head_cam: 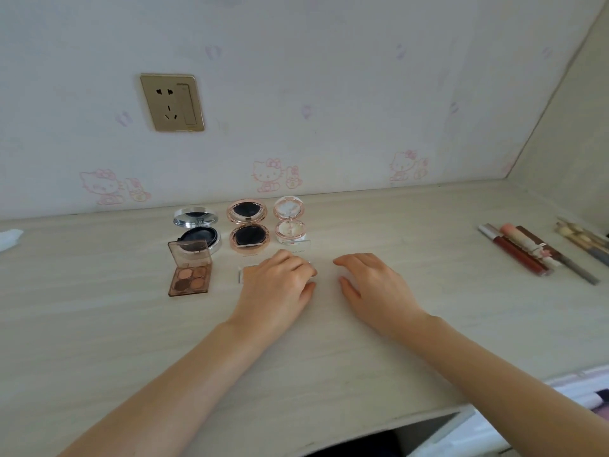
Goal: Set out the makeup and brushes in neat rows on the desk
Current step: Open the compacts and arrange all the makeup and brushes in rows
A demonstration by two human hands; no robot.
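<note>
Three open round compacts stand in a row near the wall: a silver one (pixel 196 228), a rose-gold one (pixel 247 225) and a small clear pink one (pixel 290 221). In front of the silver one lies an open brown eyeshadow palette (pixel 189 274). My left hand (pixel 280 285) rests curled over a clear flat case (pixel 245 273), whose open lid (pixel 298 249) shows behind my fingers. My right hand (pixel 372 285) lies just to the right on the desk (pixel 329 357), fingers apart, holding nothing. Lip gloss tubes and a pink-tipped brush (pixel 517 252) lie at the right.
More brushes (pixel 583 240) lie at the far right by the side wall. A white crumpled thing (pixel 10 239) sits at the left edge. A wall socket (pixel 172 102) is above the compacts. The desk's front edge runs at bottom right.
</note>
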